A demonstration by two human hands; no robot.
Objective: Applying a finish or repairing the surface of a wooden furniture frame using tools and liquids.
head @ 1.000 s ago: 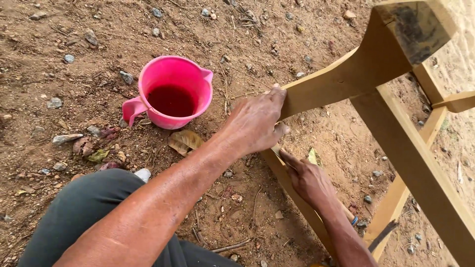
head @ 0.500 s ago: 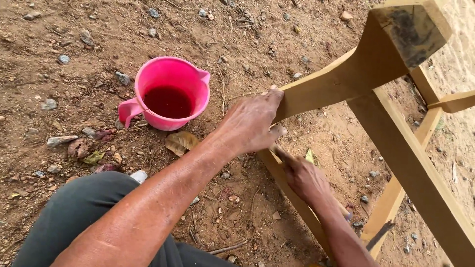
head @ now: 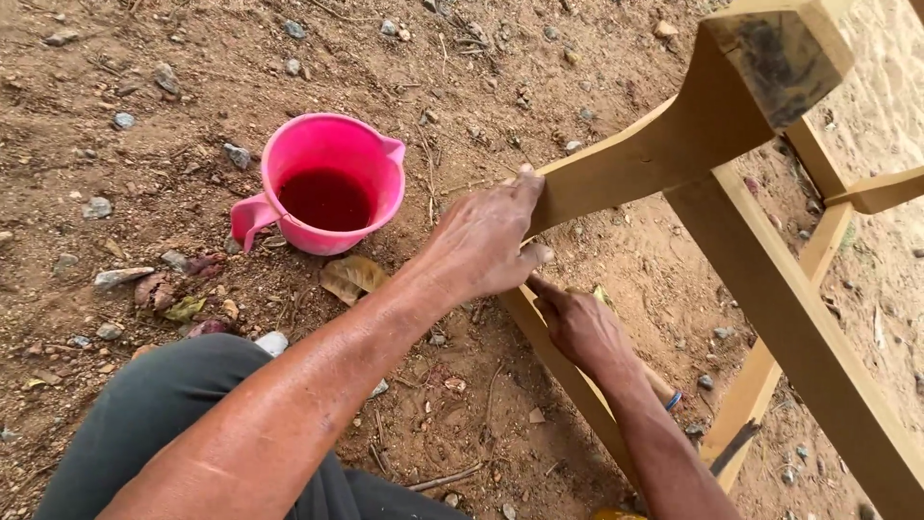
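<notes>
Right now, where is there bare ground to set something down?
Bare dirt lies between the dark trouser knee and the lower wooden rail. Pebbles and leaves crowd the pink jug. Left hand and right hand fill the frame's corner.
</notes>
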